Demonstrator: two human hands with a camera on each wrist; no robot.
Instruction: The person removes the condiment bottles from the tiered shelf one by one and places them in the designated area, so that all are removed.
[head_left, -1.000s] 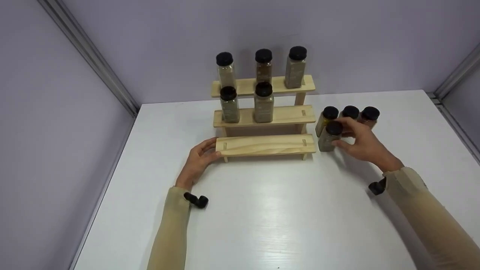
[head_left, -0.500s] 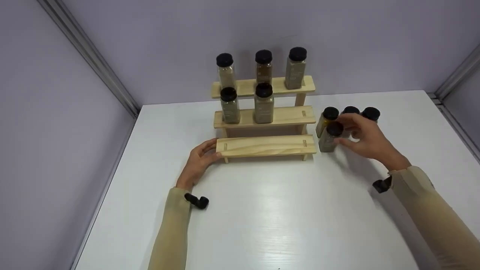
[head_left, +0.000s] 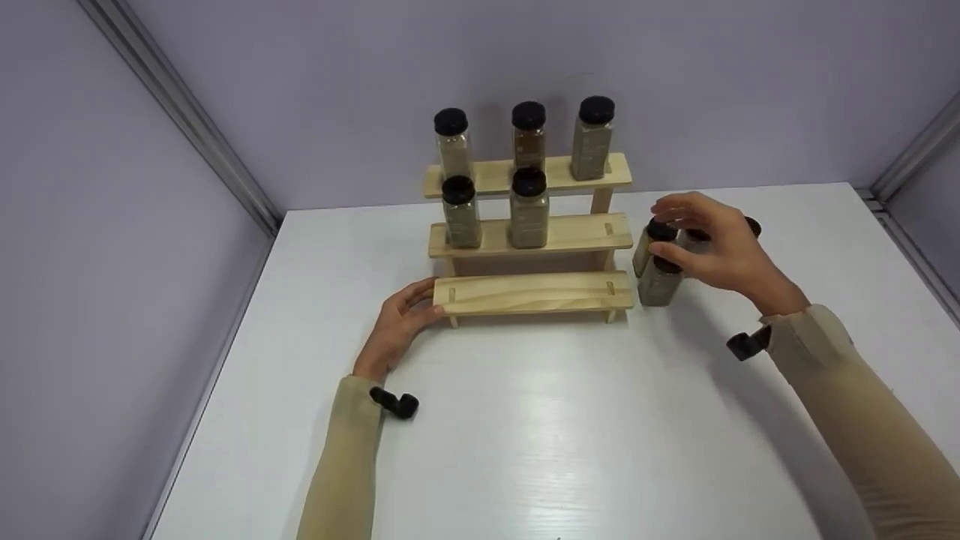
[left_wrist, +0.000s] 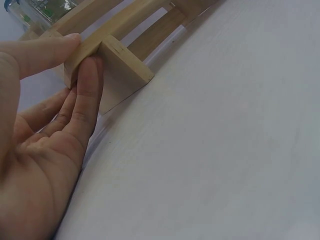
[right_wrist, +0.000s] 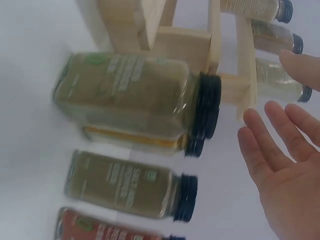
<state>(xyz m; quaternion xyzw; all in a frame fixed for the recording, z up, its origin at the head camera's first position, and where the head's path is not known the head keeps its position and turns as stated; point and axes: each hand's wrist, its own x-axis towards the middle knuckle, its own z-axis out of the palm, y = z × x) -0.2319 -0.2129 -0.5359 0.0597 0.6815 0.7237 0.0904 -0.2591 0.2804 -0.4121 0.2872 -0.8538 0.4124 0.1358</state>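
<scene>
A three-tier wooden spice rack [head_left: 532, 292] stands near the back wall. My left hand [head_left: 397, 322] pinches the left end of its lowest shelf; in the left wrist view the thumb lies on top and fingers press underneath. My right hand [head_left: 724, 251] hovers, fingers spread, over a group of spice jars right of the rack. Nearest is a greyish-green spice jar [head_left: 660, 289], upright, its black lid partly covered by the hand. Behind it stands a jar with yellow contents [head_left: 643, 251]. In the right wrist view, the fingers [right_wrist: 260, 145] are apart from the jar lids.
Three jars stand on the top shelf [head_left: 491, 174] and two on the left and middle of the middle shelf [head_left: 577, 229]. A salt and pepper jar [right_wrist: 120, 185] and a reddish jar [right_wrist: 95, 227] stand in the right group. The white table [head_left: 510, 420] extends in front.
My right hand has let go of the greyish-green jar, then risen over the jars toward the yellow one. That jar stays on the table. My left hand keeps its hold on the rack.
</scene>
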